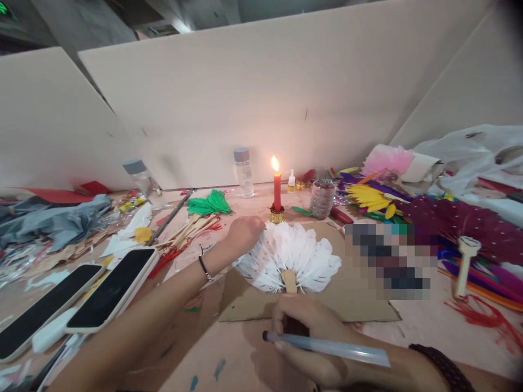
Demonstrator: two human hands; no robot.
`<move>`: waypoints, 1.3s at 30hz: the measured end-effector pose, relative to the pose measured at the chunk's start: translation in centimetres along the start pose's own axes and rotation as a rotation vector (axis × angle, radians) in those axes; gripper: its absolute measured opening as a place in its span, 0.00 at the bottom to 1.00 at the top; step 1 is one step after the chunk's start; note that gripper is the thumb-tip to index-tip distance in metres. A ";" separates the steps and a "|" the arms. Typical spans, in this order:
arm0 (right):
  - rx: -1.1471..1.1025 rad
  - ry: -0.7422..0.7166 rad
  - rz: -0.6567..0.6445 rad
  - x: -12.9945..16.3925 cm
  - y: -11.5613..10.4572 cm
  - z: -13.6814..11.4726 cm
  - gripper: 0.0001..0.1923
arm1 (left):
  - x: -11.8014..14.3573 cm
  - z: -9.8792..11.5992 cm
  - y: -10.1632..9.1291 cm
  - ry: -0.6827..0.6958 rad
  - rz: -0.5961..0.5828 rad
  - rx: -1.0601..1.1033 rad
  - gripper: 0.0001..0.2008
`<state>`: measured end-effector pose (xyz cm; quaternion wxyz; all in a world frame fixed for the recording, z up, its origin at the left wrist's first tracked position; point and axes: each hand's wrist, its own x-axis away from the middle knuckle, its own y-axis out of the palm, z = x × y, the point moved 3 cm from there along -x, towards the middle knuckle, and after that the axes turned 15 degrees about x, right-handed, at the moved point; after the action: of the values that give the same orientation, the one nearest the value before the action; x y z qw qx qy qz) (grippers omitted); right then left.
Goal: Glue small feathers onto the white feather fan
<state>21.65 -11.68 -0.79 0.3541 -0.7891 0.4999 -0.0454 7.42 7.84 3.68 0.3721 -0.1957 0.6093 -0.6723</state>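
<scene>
A white feather fan (300, 253) with dark flecks and a pale wooden handle (289, 280) lies spread on a sheet of brown cardboard (359, 305). My left hand (244, 234) reaches over its upper left feathers, fingers curled together near the candle holder; what they grip, if anything, is hidden. At the base of the handle, my right hand (314, 332) is closed, its fingertips touching the wood. A whitish pen-like tube (339, 348) with a dark tip is held in the same hand. Just behind the fan burns a red candle (277, 191) in a gold holder (277, 215).
Two phones (112, 288) lie at left near green feathers (209, 202) and wooden sticks (188, 234). Clear bottles (244, 173), a dropper bottle (291, 182) and a feather-filled jar (322, 197) stand behind. Yellow feathers (365, 197) and a maroon fan (469, 223) crowd the right. White panels (245, 92) wall the back.
</scene>
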 end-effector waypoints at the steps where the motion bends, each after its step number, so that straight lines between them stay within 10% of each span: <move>1: -0.002 -0.005 0.004 0.0 0.0 -0.1 0.05 | 0.0 -0.1 0.1 -0.002 -0.005 -0.003 0.16; 39: 0.012 0.019 -0.007 0.2 0.0 0.0 0.06 | -0.1 -0.1 1.0 0.051 0.017 -0.001 0.13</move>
<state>21.73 -11.79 -0.87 0.3540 -0.7880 0.5004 -0.0574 7.68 8.03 2.74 0.3621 -0.1736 0.6205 -0.6736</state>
